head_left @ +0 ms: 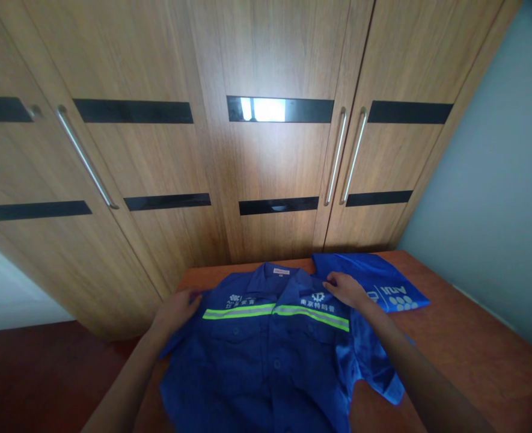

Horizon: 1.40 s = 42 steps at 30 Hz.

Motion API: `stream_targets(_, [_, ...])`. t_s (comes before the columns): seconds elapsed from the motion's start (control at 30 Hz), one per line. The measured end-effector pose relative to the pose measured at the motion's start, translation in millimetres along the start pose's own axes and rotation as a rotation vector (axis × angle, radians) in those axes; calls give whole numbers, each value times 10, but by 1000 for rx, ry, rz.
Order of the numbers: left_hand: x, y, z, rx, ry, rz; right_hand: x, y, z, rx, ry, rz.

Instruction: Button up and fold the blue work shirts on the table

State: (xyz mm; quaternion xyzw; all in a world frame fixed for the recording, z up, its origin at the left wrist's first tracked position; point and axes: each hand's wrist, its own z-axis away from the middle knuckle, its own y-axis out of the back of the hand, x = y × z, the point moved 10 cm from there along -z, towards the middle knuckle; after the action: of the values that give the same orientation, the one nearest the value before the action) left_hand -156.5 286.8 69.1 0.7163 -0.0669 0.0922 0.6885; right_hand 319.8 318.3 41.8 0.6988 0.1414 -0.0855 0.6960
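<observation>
A dark blue work shirt [247,367] is spread front side up, its collar towards the wardrobe. A yellow-green reflective stripe and white lettering cross its chest, and the front is buttoned. At the shoulder on the left side of the view, my left hand [178,310] has its fingers closed on the cloth. My right hand [347,290] pinches the opposite shoulder between thumb and fingers. The short sleeve on the right lies out flat under my forearm; the left one is partly hidden by my left arm. The hem runs out of the picture at the bottom.
A folded blue bag or cloth [383,276] with white print lies behind the shirt on the right. Both rest on a reddish-brown wooden surface [468,355]. A wooden wardrobe [275,162] with metal handles stands directly behind, and a pale wall [486,210] closes the right side.
</observation>
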Motion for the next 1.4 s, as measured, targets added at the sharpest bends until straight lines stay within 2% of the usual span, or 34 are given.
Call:
stream_targets(0.1, [321, -226, -300, -38, -109, 45, -95, -119, -105, -32, 0, 4])
stream_targets(0.2, [501, -411, -523, -54, -157, 85, -152, -222, -189, -42, 2, 13])
stream_targets(0.33, [686, -510, -695, -42, -201, 122, -209, -287, -260, -33, 9, 9])
stream_targets(0.43, [780, -494, -744, -21, -221, 134, -253, -238, -274, 5, 31, -18])
stream_targets(0.53, [787, -383, -717, 28, -226, 149, -283, -75, -230, 83, 69, -57])
stream_targets(0.67, [653, -145, -588, 157, -196, 188, -292, 220, -98, 253, 108, -101])
stream_targets(0.77, [501, -108, -498, 202, -131, 185, -307, 294, -52, 319, 101, -61])
stream_targets(0.9, [460, -327, -451, 85, -138, 128, -358, 85, -142, 194, 89, 11])
stream_targets(1.07, [554, -500, -472, -43, -190, 40, -557, -37, -198, 151, 177, 7])
stream_targets(1.23, [793, -565, -624, -109, -228, 25, -989, -58, -195, 164, 342, -42])
stream_targets(1.4, [1061, -681, -781, -140, -259, 80, -1500, -436, -257, -54, 504, 27])
